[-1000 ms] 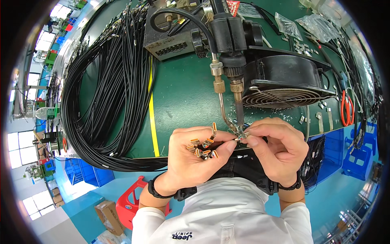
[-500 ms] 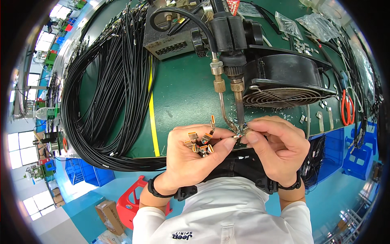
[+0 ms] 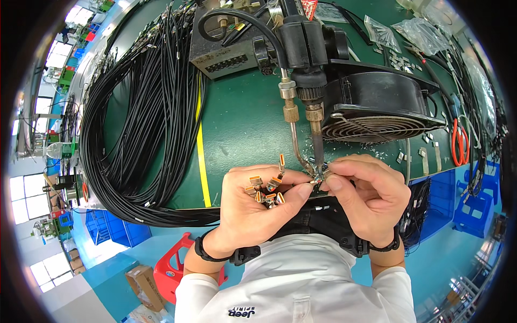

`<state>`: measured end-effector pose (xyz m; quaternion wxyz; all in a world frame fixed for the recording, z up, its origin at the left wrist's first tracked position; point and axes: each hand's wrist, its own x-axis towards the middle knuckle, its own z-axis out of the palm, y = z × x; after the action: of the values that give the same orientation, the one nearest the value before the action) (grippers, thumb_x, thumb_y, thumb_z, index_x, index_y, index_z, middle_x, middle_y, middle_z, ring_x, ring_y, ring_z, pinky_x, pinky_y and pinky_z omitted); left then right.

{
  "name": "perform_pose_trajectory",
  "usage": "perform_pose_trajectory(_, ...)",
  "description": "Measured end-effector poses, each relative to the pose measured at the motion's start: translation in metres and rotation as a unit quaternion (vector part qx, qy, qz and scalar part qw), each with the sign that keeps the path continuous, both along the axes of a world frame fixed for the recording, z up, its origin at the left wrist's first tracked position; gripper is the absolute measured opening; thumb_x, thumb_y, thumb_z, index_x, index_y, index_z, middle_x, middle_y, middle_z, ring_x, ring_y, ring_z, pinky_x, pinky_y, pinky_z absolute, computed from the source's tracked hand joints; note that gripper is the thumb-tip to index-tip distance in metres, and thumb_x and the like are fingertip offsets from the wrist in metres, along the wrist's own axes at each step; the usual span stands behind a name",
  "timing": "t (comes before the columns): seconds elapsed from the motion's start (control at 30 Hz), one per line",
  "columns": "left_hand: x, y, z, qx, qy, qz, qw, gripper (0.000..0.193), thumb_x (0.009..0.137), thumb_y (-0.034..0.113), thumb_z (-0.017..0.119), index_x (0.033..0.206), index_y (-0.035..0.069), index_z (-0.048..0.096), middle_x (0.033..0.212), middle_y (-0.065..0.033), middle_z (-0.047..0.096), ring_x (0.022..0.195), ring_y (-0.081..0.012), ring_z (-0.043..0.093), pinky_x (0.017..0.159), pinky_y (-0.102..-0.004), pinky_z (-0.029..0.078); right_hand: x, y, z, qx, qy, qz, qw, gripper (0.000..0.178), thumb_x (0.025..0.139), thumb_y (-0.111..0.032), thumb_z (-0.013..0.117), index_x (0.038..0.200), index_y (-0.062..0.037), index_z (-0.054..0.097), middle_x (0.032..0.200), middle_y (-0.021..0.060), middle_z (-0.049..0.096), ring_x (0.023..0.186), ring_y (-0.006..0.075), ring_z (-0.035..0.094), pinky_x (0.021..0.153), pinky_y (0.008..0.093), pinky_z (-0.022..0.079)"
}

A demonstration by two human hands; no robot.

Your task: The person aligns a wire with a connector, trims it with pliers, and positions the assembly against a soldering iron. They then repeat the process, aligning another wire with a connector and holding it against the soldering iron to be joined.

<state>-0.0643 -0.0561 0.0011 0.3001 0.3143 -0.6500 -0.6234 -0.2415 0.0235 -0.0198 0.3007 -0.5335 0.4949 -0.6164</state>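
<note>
My left hand (image 3: 256, 199) is closed around several metal plug connectors (image 3: 256, 182) with orange ends, which stick up between its fingers. Its thumb and forefinger pinch a small metal connector piece (image 3: 313, 182) below the tip of a mounted soldering iron (image 3: 318, 153). From the other side my right hand (image 3: 369, 196) pinches a small part at the same spot; what exactly sits between its fingertips is hidden. A bent metal feed tube (image 3: 297, 145) comes down beside the iron, its end close to the left fingertips.
Left lies a big coil of black cables (image 3: 145, 124) next to yellow tape (image 3: 202, 156). A black fan (image 3: 377, 105) stands right of the iron, a metal control box (image 3: 226, 56) behind left. Orange-handled pliers (image 3: 460, 142) and loose connectors lie right. A red stool (image 3: 172, 269) stands below.
Both hands hold nearly the same place under the iron tip. The connectors in my left hand have shifted very slightly.
</note>
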Motion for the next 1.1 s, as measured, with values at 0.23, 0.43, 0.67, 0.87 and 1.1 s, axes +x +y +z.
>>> perform_pose_trajectory(0.23, -0.001, 0.0017, 0.0045, 0.039, -0.009, 0.013, 0.999, 0.008, 0.082, -0.003, 0.068, 0.089, -0.004, 0.072, 0.072, -0.005, 0.066, 0.063, -0.0059, 0.057, 0.055, -0.0209, 0.043, 0.0038, -0.0016, 0.0019, 0.008, -0.024, -0.03, 0.999, 0.02, 0.079, 0.01, 0.071, 0.098, 0.0084, 0.068, 0.092, 0.0179, 0.07, 0.077, 0.0183, 0.068, 0.067, 0.0252, 0.054)
perform_pose_trajectory(0.43, -0.0005, 0.0018, 0.0029, 0.035, -0.009, 0.014, 0.999, 0.008, 0.082, -0.003, 0.068, 0.089, -0.004, 0.072, 0.071, -0.0053, 0.066, 0.062, -0.0063, 0.057, 0.054, -0.0209, 0.043, 0.0045, -0.0018, 0.0027, 0.007, -0.032, -0.029, 0.999, 0.02, 0.078, 0.01, 0.07, 0.098, 0.0085, 0.068, 0.092, 0.0179, 0.07, 0.077, 0.0183, 0.068, 0.067, 0.0252, 0.054)
perform_pose_trajectory(0.67, -0.0007, 0.0003, 0.0005, -0.018, -0.009, 0.006, 1.0, 0.009, 0.081, -0.003, 0.068, 0.089, -0.005, 0.072, 0.07, -0.0055, 0.066, 0.06, -0.0061, 0.056, 0.053, -0.0211, 0.042, 0.0018, -0.001, 0.0, 0.004, -0.013, -0.022, 1.0, 0.021, 0.078, 0.011, 0.07, 0.098, 0.0084, 0.068, 0.091, 0.0179, 0.07, 0.077, 0.0185, 0.068, 0.067, 0.0254, 0.054)
perform_pose_trajectory(0.87, -0.0007, -0.0013, -0.0028, -0.039, -0.018, -0.008, 0.999, 0.009, 0.08, -0.003, 0.068, 0.089, -0.005, 0.072, 0.069, -0.005, 0.065, 0.059, -0.0058, 0.054, 0.051, -0.0216, 0.041, 0.0014, -0.0005, -0.0005, 0.004, -0.011, -0.027, 1.0, 0.02, 0.078, 0.011, 0.071, 0.097, 0.0078, 0.068, 0.09, 0.0175, 0.07, 0.077, 0.0193, 0.068, 0.067, 0.0255, 0.054)
perform_pose_trajectory(1.1, -0.0026, 0.0, -0.0025, -0.05, -0.013, -0.001, 0.999, 0.009, 0.08, -0.003, 0.068, 0.088, -0.004, 0.072, 0.067, -0.0051, 0.064, 0.057, -0.0054, 0.053, 0.05, -0.0217, 0.04, -0.0018, -0.0002, 0.0005, -0.014, 0.014, -0.021, 1.0, 0.019, 0.077, 0.011, 0.07, 0.096, 0.0072, 0.067, 0.09, 0.0173, 0.07, 0.077, 0.0201, 0.068, 0.067, 0.0263, 0.054)
